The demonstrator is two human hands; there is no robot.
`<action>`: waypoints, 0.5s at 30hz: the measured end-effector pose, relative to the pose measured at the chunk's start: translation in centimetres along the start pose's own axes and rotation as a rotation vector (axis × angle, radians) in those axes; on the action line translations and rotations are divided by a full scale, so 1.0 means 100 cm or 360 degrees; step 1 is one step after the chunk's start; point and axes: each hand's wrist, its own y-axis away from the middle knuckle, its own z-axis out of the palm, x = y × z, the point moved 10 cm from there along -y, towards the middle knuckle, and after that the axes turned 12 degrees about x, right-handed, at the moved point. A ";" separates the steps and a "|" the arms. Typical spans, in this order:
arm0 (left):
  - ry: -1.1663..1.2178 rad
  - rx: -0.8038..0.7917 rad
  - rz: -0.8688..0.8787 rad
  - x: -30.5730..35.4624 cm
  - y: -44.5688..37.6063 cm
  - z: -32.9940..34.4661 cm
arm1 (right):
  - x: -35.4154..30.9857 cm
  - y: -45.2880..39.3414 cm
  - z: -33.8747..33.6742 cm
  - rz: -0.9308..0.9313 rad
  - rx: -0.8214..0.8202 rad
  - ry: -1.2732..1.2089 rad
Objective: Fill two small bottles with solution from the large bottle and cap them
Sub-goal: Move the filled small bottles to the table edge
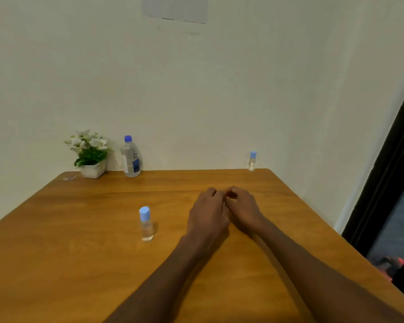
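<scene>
Both forearms extend forward over the wooden worktop [79, 264] and converge near its middle, palms down. Left hand [208, 215]: back of the hand up, fingers curled downward at the knuckles, tips touching or nearly touching those of the right hand [241, 209]. Right hand: fingers likewise curled inward, thumb and forefinger close together facing the left hand. Nothing visible in either hand; whether something tiny is pinched between the fingertips cannot be told. Both hands appear to rest on or just above the worktop; contact is not resolvable. Near small bottle [146, 223]: upright, light blue cap on, clear contents, standing to the left of the left hand and slightly nearer the person, apart from it. Far small bottle [252, 161]: upright, capped in light blue, well beyond the right hand at the far edge of the worktop against the wall. Large bottle [131, 157]: upright, blue cap on, blue and white label, far beyond and left of the hands at the back edge. Just left of it, a white pot of white flowers [90, 155].
</scene>
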 end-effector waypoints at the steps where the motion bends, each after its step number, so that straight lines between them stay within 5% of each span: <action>1: 0.0036 0.0086 0.0030 0.006 0.012 -0.022 | -0.013 0.014 0.001 -0.0022 0.0030 -0.0087; 9: -0.0006 0.0463 -0.0238 -0.050 0.086 -0.160 | -0.088 0.092 0.040 -0.0030 -0.0030 -0.0523; 15: -0.0098 0.0339 -0.0700 -0.142 0.106 -0.188 | -0.116 0.122 0.084 -0.0003 -0.0264 -0.0319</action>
